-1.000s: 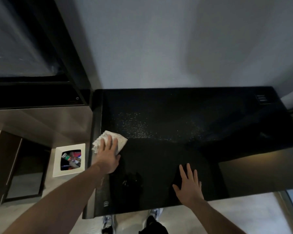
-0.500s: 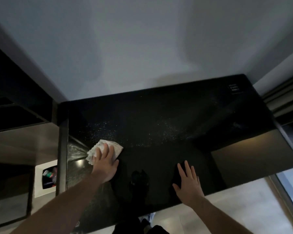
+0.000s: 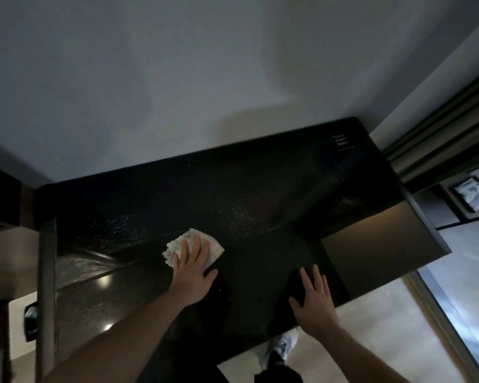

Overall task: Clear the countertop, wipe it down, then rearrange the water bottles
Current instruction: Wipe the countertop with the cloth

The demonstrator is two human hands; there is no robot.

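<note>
A black speckled countertop fills the middle of the view, with no bottles on it. My left hand presses flat on a white crumpled cloth near the counter's middle, fingers straight over it. My right hand rests flat on the counter near its front edge, fingers spread, holding nothing. No water bottles are in view.
A grey wall backs the counter. A white bin with coloured rubbish peeks out at the lower left past the counter's left edge. A small white label marks the far right corner. Curtains and a window lie to the right.
My left hand has slid the cloth to the right along the counter, from its left edge toward the middle. My right hand has stayed in place. The view has turned right.
</note>
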